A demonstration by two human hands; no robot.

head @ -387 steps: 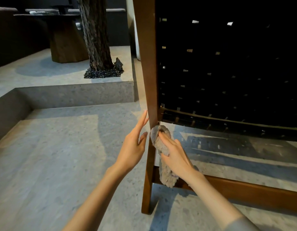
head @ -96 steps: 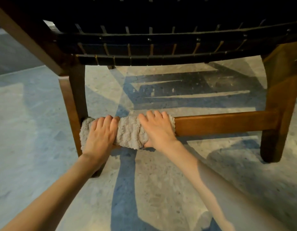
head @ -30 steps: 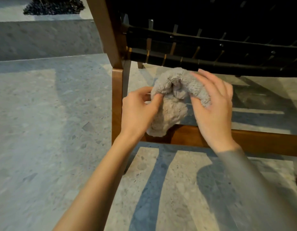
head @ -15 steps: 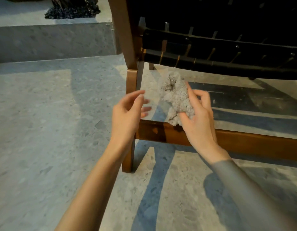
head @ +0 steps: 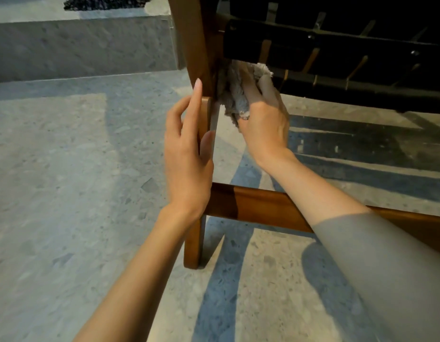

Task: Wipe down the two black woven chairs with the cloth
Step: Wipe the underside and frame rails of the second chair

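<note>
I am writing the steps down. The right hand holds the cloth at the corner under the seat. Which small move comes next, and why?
Probably slide the right hand and cloth rightward along the woven strip: the cloth is bunched at its left end, against the leg.

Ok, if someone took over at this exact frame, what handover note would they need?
Left hand: open, straight fingers laid against the chair's wooden leg.
Right hand: grips the cloth and presses it into the corner where the black woven straps meet the frame.
Done: the lower rail was wiped a few seconds ago.
Left: the rest of this chair's weave and frame. The second chair is not in view.
</note>
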